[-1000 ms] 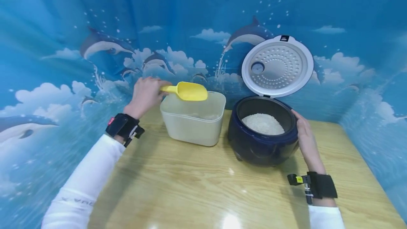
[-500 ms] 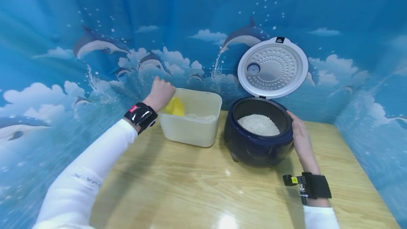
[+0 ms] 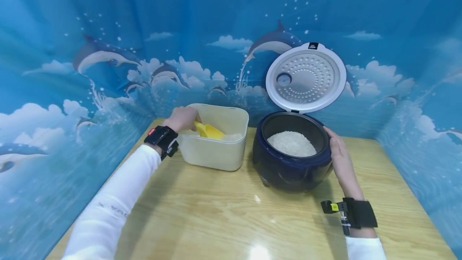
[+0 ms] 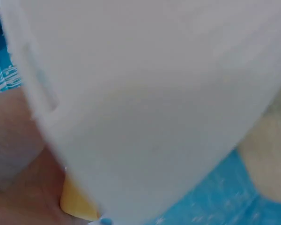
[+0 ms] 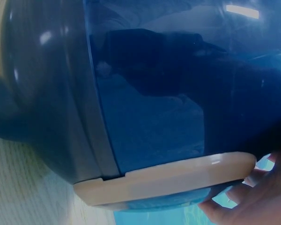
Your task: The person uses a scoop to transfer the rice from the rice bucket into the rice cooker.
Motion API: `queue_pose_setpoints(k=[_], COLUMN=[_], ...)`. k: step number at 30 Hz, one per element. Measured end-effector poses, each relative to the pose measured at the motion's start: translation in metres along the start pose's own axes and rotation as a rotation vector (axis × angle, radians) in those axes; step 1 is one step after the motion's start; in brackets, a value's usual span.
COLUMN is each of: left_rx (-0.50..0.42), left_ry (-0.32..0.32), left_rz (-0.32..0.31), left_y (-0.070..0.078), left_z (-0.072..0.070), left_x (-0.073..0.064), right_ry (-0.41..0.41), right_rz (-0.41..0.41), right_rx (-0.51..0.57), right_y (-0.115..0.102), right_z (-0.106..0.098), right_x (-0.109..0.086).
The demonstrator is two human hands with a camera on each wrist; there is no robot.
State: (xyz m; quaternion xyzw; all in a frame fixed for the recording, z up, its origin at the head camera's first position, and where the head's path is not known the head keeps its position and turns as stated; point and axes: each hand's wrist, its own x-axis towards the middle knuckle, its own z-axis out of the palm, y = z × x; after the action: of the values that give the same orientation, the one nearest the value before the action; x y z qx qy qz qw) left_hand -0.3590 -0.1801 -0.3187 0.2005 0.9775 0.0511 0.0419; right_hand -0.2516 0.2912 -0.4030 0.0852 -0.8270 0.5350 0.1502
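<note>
In the head view my left hand (image 3: 183, 118) grips the handle of a yellow scoop (image 3: 211, 131), reaching over the left rim of a cream plastic bin (image 3: 213, 156). The scoop's bowl is down inside the bin, beside some white rice (image 3: 232, 137). My right hand (image 3: 340, 153) rests with extended fingers on the right side of a dark blue rice cooker (image 3: 288, 171). Rice (image 3: 292, 143) lies in the cooker's pot. The bin's pale wall (image 4: 154, 117) fills most of the left wrist view, hiding nearly all of the scoop. The right wrist view shows fingers (image 5: 239, 194) at the cooker's edge.
The cooker's lid (image 3: 306, 78) stands raised behind the pot. Bin and cooker stand side by side on a wood-grain table (image 3: 216, 212). A blue dolphin-print curtain (image 3: 202, 11) hangs behind and along both sides.
My left hand has brought the scoop from above the bin down into it, then lowered and tilted it toward the rice. The right hand stays at the cooker; the head view has shifted slightly.
</note>
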Motion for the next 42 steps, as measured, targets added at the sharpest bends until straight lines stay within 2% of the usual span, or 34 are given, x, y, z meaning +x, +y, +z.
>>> queue_pose_setpoints(k=[5,9,14,23,27,31,35,42], left_rx=[-0.083,-0.161,-0.261,-0.251,-0.239,-0.232,-0.227,-0.247], left_ry=[-0.014,-0.030,-0.067,-0.054,-0.079,-0.092,-0.074,-0.043], left_rz=[-0.038,-0.030,0.008,-0.005,-0.022,-0.006,0.015,-0.010], left_y=[0.001,0.001,-0.007,-0.007,-0.011,-0.011,-0.011,-0.014], left_z=[0.013,0.023,0.034,0.040,0.041,0.039,0.039,0.039], left_x=[0.003,0.004,0.004,0.011,0.010,0.009,0.009,0.014], right_ry=[-0.010,-0.005,-0.012,-0.014,-0.023,-0.011,-0.002,-0.005], right_rz=[0.013,0.009,0.014,-0.009,0.005,0.002,-0.007,-0.005], right_rx=[0.008,0.008,0.024,0.001,-0.003,-0.020,-0.023,-0.021], right_y=[0.000,0.002,0.003,0.001,0.002,0.001,0.001,0.000], right_z=[0.001,0.001,0.002,-0.004,-0.001,-0.001,0.000,-0.001], right_x=[-0.003,-0.003,-0.002,-0.002,-0.002,-0.001,-0.001,0.001])
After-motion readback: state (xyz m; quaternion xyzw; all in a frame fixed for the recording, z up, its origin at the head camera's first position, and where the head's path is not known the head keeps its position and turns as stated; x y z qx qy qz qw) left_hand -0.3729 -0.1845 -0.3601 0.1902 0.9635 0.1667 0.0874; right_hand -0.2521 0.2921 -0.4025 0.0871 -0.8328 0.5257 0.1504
